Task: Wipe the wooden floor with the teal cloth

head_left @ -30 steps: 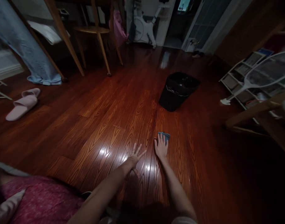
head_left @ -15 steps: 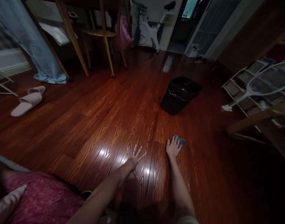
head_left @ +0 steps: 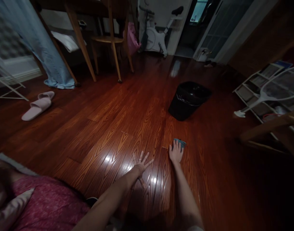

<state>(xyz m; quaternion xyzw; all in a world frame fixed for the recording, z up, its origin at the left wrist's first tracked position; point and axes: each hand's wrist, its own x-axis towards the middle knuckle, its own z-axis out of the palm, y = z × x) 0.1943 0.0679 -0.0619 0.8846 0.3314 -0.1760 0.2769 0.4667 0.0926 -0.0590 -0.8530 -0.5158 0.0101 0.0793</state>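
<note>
Rack (head_left: pixel 9 77): thin white crossed legs at the far left edge, on the wooden floor (head_left: pixel 101 106).
Slippers (head_left: pixel 37 107): pale pink, overlapping, beside the rack legs.
Patterned magenta fabric (head_left: pixel 49 200): spread across the near left corner, with a pale fold of cloth lying over it.
Light-blue fabric (head_left: pixel 47 57): hanging down to the floor behind the slippers, bunched at its lower end.
Wooden chair (head_left: pixel 108 39): upright toward the back, its surroundings dim.
Pink bag (head_left: pixel 132 40): hanging just right of the chair.
Left hand (head_left: pixel 141 163): palm down on glossy planks between bright reflections, a ring on one finger; the grip is wide, fingers splayed, holding nothing.
Exercise bike (head_left: pixel 156 40): white with a dark saddle, at the back near a doorway.
Right hand (head_left: pixel 176 154): well apart from the left hand and farther forward; the grip lies flat, fingers extended and slightly parted over the cloth rather than curled.
Teal cloth (head_left: pixel 182 143): on the floor under the fingers of the right hand, its far edge and right corner showing past them; the rest is hidden.
Trash bin (head_left: pixel 182 107): black, lined with a dark bag, standing ahead of the cloth and apart from it.
Bookcase (head_left: pixel 252 79): low, white-framed, filled with items too dim to name.
Racket (head_left: pixel 264 95): white-framed, tilted in front of the bookcase.
Wooden leg (head_left: pixel 264 131): slanting below the racket, running out at the right edge.
</note>
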